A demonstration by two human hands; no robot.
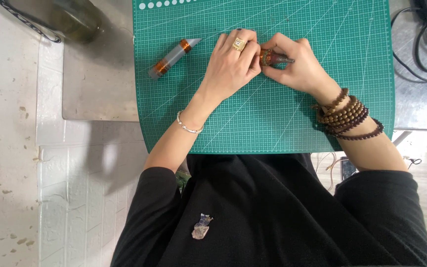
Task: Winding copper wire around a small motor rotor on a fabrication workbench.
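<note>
Both my hands meet over a green cutting mat (352, 44). My left hand (231, 64), wearing a gold ring, pinches one end of a small dark cone-shaped tube (275, 58) with a reddish-brown band. My right hand (300, 69) wraps around the same cone, whose pointed tip sticks out to the right past my fingers. A second cone (172, 58), grey with orange-brown bands, lies loose on the mat to the left of my left hand.
The mat lies on a grey metal table (95, 84). A dark glass jar (77, 20) stands at the far left corner. Black cables (418, 44) coil on the table at the right. White tiled floor is on the left.
</note>
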